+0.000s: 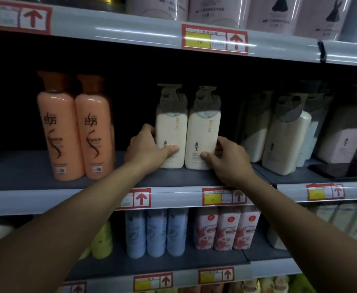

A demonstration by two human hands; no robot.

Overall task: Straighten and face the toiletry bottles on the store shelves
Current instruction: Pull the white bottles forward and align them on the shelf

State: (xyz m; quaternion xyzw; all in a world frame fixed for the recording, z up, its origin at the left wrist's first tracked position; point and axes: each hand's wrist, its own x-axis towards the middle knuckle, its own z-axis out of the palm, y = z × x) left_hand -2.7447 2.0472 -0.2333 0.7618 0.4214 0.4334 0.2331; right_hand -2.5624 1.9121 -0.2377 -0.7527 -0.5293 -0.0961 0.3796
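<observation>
Two cream pump bottles stand upright side by side on the middle shelf [101, 176], labels facing me. My left hand [145, 148] grips the left cream bottle [171, 132], thumb across its front and fingers round its left side. My right hand [226, 157] grips the right cream bottle [204, 132], thumb on its lower front, fingers round its right side. The two bottles touch each other.
Two orange bottles [76, 132] stand to the left on the same shelf. More cream and pale bottles [283, 136] crowd the dim right side. Below are blue bottles [156, 233], pink floral bottles [226, 229] and a yellow-green bottle [101, 240]. The upper shelf edge [131, 32] overhangs.
</observation>
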